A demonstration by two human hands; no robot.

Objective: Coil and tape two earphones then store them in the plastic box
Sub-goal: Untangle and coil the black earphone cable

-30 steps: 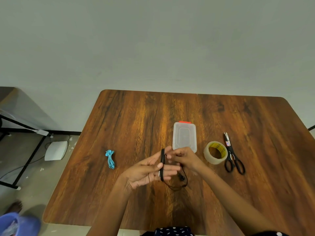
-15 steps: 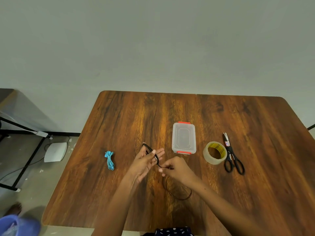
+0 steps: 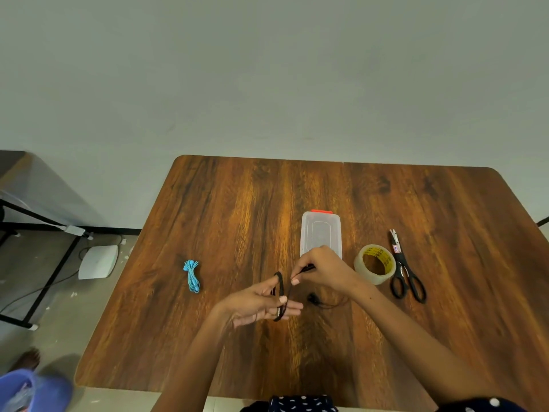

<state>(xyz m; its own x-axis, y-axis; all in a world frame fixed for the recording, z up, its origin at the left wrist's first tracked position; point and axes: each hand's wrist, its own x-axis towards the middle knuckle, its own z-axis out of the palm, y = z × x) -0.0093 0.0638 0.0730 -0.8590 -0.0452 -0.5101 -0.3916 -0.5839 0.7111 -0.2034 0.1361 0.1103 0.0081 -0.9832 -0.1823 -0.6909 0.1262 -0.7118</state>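
While the left hand [image 3: 261,304] lies with fingers nearly straight just below frame centre, loops of the black earphone [image 3: 279,295] are wound round them, its thumb pressing the coil. Just up and right, the right hand [image 3: 323,267] pinches the cord's free run with curled fingers, its buds trailing on the surface [image 3: 237,203] beneath. Mid-left lies the blue earphone [image 3: 192,276], bundled; the plastic box [image 3: 320,233] sits behind the right hand.

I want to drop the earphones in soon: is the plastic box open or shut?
Shut. The plastic box lies flat on the table with its clear lid on and a red clip at its far end; the right hand hides the near end.
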